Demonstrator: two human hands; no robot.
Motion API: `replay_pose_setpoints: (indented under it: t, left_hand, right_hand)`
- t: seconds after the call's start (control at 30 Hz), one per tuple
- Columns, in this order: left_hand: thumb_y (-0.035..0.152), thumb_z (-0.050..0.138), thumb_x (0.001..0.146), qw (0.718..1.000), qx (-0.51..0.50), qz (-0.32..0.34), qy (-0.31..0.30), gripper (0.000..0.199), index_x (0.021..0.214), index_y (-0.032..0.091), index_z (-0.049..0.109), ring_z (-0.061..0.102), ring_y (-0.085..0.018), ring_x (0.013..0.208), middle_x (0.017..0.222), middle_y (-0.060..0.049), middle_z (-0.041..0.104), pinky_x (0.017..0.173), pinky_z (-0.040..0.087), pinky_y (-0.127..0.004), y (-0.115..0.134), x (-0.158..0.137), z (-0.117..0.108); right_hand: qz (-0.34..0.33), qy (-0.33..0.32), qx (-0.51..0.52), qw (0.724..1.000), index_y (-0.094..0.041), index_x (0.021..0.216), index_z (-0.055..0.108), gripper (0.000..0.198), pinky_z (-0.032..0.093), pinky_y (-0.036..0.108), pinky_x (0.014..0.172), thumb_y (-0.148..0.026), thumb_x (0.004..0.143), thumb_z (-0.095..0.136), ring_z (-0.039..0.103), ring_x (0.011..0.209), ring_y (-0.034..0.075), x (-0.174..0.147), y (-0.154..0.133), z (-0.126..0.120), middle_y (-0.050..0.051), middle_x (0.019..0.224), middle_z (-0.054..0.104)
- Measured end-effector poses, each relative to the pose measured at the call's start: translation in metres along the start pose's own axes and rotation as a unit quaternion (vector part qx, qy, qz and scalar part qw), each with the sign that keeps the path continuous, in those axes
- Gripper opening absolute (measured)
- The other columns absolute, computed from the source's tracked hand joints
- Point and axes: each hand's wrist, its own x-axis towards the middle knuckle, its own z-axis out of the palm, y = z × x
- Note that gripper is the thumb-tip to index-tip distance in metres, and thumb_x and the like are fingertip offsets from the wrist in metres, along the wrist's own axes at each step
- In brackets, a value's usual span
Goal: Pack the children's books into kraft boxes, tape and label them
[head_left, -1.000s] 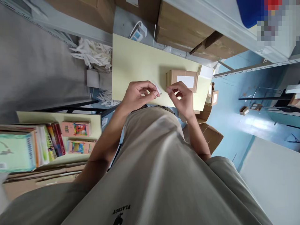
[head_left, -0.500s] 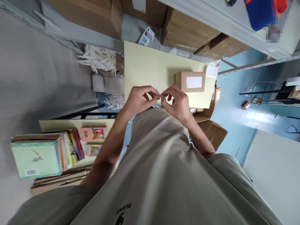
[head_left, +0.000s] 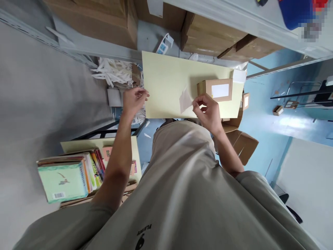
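Observation:
My right hand (head_left: 208, 113) pinches the lower right corner of a thin, pale, see-through sheet (head_left: 185, 101), perhaps a clear sticker. The sheet hangs a little bent over the pale yellow tabletop (head_left: 162, 78). Just beyond that hand stands a closed cardboard box (head_left: 203, 89) with a white label on its front. My left hand (head_left: 135, 100) is at the table's left edge, thumb and fingers drawn together. Whether anything is between those fingertips I cannot make out.
White paper strips (head_left: 114, 71) are heaped left of the table. Cardboard boxes (head_left: 215, 33) fill the shelf behind, near a power strip (head_left: 162, 48). Books (head_left: 65, 180) stand on a lower-left surface. An open carton (head_left: 243, 146) sits on the floor at right.
My hands, which met at the middle, have parted. The left has swung out to the table's left edge; the right has shifted right, with the pale sheet now plainly showing in its fingers.

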Motion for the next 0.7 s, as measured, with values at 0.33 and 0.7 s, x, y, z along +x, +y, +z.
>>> replay_pose_setpoints:
  t: [0.33, 0.7]
  left_hand:
    - [0.064, 0.095, 0.091, 0.968, -0.108, 0.085, -0.209, 0.046, 0.105, 0.021, 0.088, 0.084, -0.022, 0.09, 0.106, -0.009, 0.09, 0.071, 0.065, -0.029, 0.113, -0.062, 0.034]
    - [0.044, 0.096, 0.083, 0.99, -0.101, -0.001, -0.102, 0.037, 0.104, 0.022, 0.075, 0.073, -0.014, 0.067, 0.088, -0.003, 0.081, 0.058, 0.057, -0.023, 0.037, 0.001, 0.038]
  right_hand:
    - [-0.022, -0.034, -0.001, 0.999, -0.027, 0.098, 0.07, 0.031, 0.054, 0.03, 0.067, -0.055, 0.11, 0.074, 0.069, 0.09, 0.019, 0.006, -0.013, 0.019, 0.004, 0.101, 0.072]
    - [0.022, -0.013, 0.022, 0.999, -0.026, 0.096, 0.066, 0.029, 0.056, 0.03, 0.067, -0.052, 0.107, 0.074, 0.071, 0.089, 0.018, 0.004, -0.001, 0.015, 0.002, 0.099, 0.071]
